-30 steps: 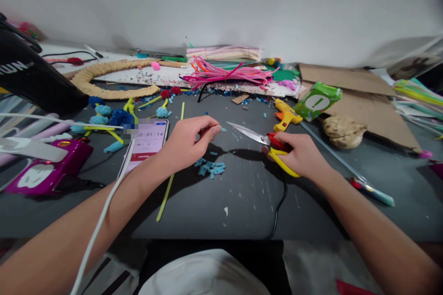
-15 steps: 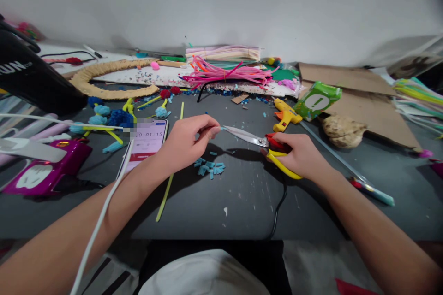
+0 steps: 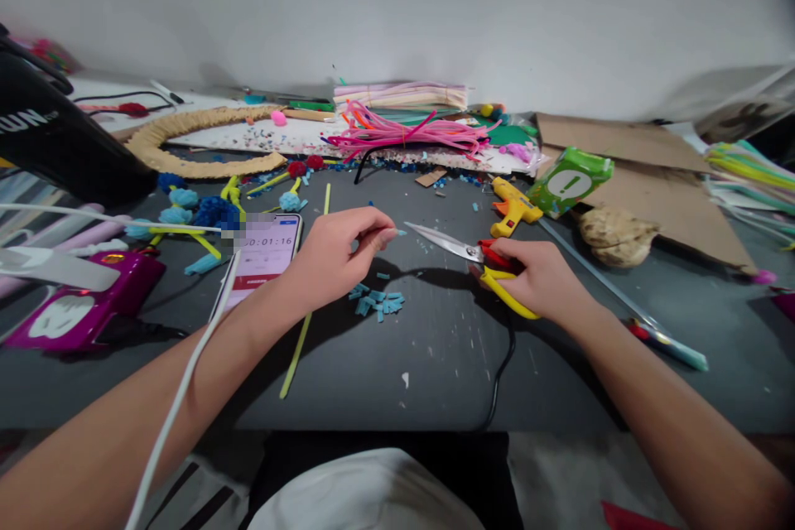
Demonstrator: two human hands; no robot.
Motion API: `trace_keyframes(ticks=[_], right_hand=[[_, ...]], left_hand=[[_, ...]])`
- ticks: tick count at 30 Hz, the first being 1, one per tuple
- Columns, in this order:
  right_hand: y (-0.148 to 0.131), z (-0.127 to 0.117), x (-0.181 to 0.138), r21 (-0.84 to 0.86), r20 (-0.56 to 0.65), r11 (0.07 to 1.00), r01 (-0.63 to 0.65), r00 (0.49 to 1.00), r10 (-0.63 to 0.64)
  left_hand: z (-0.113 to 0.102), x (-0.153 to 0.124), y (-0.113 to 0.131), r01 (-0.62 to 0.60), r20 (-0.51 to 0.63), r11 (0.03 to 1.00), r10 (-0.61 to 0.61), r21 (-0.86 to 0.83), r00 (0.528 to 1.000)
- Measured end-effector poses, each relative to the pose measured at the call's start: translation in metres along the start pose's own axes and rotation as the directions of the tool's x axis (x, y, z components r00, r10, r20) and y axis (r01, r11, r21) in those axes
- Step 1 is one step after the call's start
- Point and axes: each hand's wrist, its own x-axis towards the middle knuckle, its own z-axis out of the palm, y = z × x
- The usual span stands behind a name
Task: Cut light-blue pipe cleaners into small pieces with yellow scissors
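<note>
At the left of the frame I see one black bottle (image 3: pixel 55 132), with one phone (image 3: pixel 267 252) to its lower right on the grey surface (image 3: pixel 435 373). At centre, my left hand (image 3: pixel 332 257) has thumb and fingers pinched together on one light-blue piece (image 3: pixel 402 233), only its tip showing. I judge it nearly weightless, soft and bendable, best gripped close to its end. Below lie more than ten blue snippets (image 3: pixel 380 303), overlapping too much for an exact count. Right of centre is one pair of scissors (image 3: pixel 444 243), rigid and heavier, I reckon, and best held by the loops; the points sit just beside the blue tip. My right hand (image 3: pixel 546 281) has its fingers wrapped around the red-and-yellow handles. Beyond, right of centre, lies one yellow glue gun (image 3: pixel 513 209).
</note>
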Motion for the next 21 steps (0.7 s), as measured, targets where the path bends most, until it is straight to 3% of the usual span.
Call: trace_keyframes(ticks=[21], right_hand=[[0.0020,-0.0001,-0.0001,-0.011,0.039,1.000,0.020,0.999,-0.019]], left_hand=[[-0.0002,-0.0001,-0.0012,-0.028,-0.007,0.999,0.028,0.015,1.000]])
